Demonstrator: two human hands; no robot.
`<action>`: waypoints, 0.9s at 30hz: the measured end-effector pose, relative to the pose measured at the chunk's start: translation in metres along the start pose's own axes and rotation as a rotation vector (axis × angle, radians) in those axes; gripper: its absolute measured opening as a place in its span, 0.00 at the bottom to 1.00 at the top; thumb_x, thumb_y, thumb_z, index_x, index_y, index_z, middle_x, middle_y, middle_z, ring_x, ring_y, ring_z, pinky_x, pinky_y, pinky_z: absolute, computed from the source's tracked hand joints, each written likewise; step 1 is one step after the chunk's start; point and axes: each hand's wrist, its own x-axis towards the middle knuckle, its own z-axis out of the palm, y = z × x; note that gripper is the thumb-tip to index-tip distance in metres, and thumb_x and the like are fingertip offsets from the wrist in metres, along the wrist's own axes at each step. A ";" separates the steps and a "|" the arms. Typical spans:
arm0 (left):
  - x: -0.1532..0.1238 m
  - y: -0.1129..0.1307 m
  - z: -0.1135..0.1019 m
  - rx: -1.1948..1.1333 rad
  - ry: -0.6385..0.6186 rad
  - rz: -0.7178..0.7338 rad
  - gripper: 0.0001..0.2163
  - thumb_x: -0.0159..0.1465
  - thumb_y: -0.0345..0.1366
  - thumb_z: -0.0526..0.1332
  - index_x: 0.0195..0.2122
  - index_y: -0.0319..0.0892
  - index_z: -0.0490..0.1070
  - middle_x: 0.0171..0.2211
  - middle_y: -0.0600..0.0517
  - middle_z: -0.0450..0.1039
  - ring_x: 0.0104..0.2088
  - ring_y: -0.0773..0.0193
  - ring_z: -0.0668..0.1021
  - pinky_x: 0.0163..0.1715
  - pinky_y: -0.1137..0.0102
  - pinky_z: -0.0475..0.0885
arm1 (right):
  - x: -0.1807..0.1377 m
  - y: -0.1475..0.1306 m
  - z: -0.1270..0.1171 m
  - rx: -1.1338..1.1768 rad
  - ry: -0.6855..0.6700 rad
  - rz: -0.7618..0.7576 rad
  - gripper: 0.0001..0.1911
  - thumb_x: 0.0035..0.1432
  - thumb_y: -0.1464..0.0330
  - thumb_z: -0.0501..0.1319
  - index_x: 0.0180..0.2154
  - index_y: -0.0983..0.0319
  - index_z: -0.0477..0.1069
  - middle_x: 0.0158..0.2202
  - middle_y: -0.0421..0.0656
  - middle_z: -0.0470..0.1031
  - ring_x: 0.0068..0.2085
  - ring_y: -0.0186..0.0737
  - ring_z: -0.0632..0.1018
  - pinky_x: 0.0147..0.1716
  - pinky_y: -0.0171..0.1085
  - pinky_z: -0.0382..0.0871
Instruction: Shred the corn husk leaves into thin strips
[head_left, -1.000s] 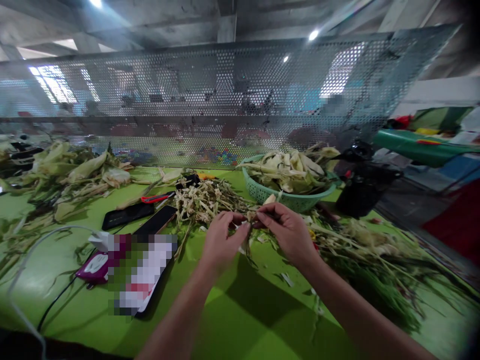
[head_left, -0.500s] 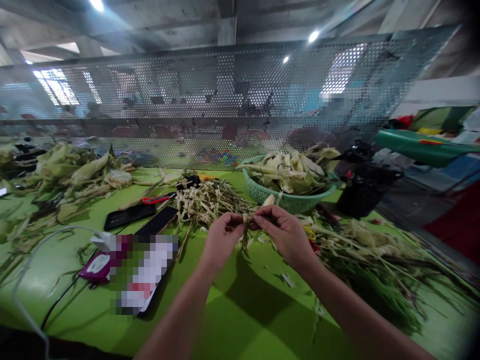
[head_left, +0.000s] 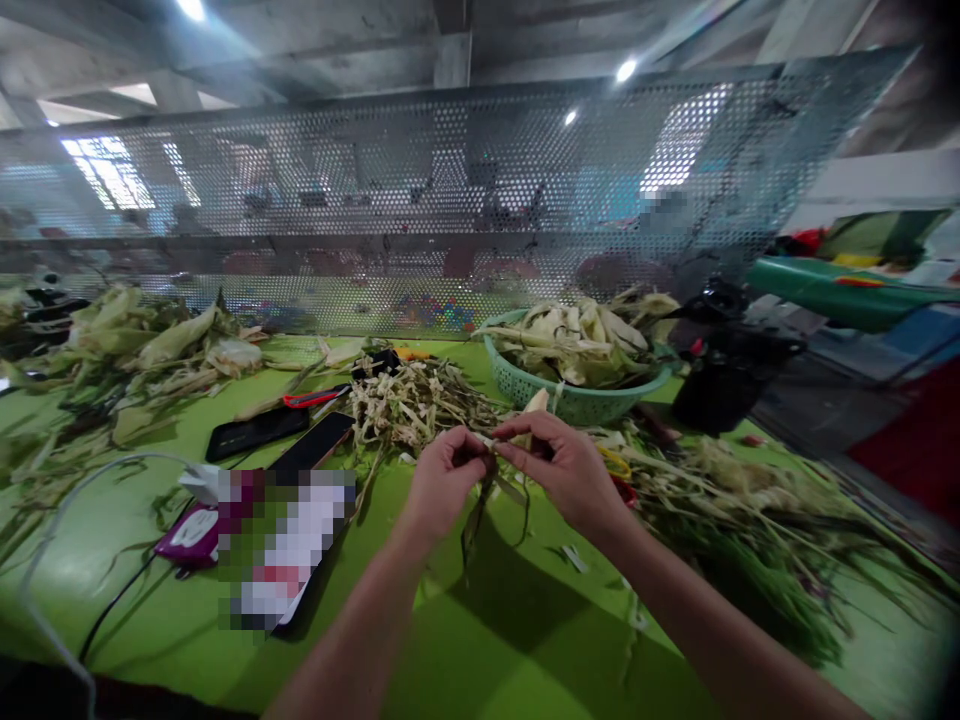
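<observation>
My left hand (head_left: 444, 478) and my right hand (head_left: 566, 468) meet over the middle of the green table (head_left: 465, 640). Fingertips of both pinch a dried corn husk strip (head_left: 512, 489), whose pale part lies between them while thin ends dangle below. Just behind them spreads a heap of small knotted husk pieces (head_left: 405, 400). A yellow loop (head_left: 615, 461) and a red loop, perhaps tool handles, lie partly hidden beside my right hand. Beyond it stands a green plastic basket (head_left: 525, 378) piled with corn husks (head_left: 585, 340).
Left of my hands are a dark phone (head_left: 319, 443), a black case (head_left: 255, 434), a red cutter (head_left: 306, 399), a purple pouch (head_left: 191, 535) and a white cable (head_left: 45, 560). Loose husks (head_left: 176, 335) cover the far left. Green fibres (head_left: 765, 580) lie right. A perforated metal screen (head_left: 360, 190) rises behind.
My right fingers have shifted slightly, with the index finger now stretched further across toward the left hand. Longer husk ends now hang down below the fingertips.
</observation>
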 end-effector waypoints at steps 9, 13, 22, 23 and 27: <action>0.000 0.007 -0.001 0.065 -0.095 -0.031 0.07 0.58 0.38 0.59 0.33 0.39 0.70 0.29 0.53 0.70 0.30 0.68 0.69 0.32 0.73 0.64 | 0.002 0.002 -0.001 0.000 0.019 -0.067 0.02 0.56 0.68 0.61 0.32 0.59 0.73 0.31 0.41 0.75 0.34 0.39 0.74 0.35 0.37 0.67; 0.000 0.007 0.000 0.060 -0.088 -0.032 0.05 0.57 0.36 0.59 0.31 0.39 0.69 0.27 0.54 0.68 0.28 0.69 0.67 0.30 0.73 0.63 | -0.001 0.001 0.000 -0.045 0.029 -0.096 0.02 0.56 0.69 0.61 0.31 0.59 0.72 0.30 0.42 0.74 0.34 0.39 0.74 0.34 0.37 0.67; -0.001 0.000 0.002 0.130 0.001 -0.001 0.02 0.56 0.32 0.58 0.28 0.40 0.67 0.24 0.56 0.65 0.27 0.69 0.65 0.28 0.73 0.60 | -0.004 0.004 0.008 -0.029 0.038 -0.108 0.05 0.59 0.67 0.60 0.36 0.59 0.74 0.35 0.43 0.77 0.37 0.41 0.76 0.38 0.37 0.68; -0.001 -0.001 0.002 0.104 0.002 -0.012 0.02 0.56 0.32 0.58 0.28 0.40 0.67 0.24 0.56 0.65 0.27 0.69 0.65 0.28 0.73 0.60 | -0.003 0.004 0.007 -0.003 0.051 -0.072 0.07 0.59 0.66 0.60 0.39 0.59 0.75 0.36 0.43 0.78 0.37 0.41 0.77 0.37 0.37 0.69; 0.000 0.001 -0.001 -0.009 0.035 -0.071 0.03 0.54 0.33 0.59 0.28 0.39 0.68 0.25 0.55 0.65 0.27 0.70 0.66 0.29 0.74 0.61 | 0.005 0.004 -0.008 -0.006 0.134 0.029 0.13 0.59 0.62 0.58 0.43 0.60 0.74 0.37 0.44 0.78 0.33 0.40 0.76 0.30 0.35 0.67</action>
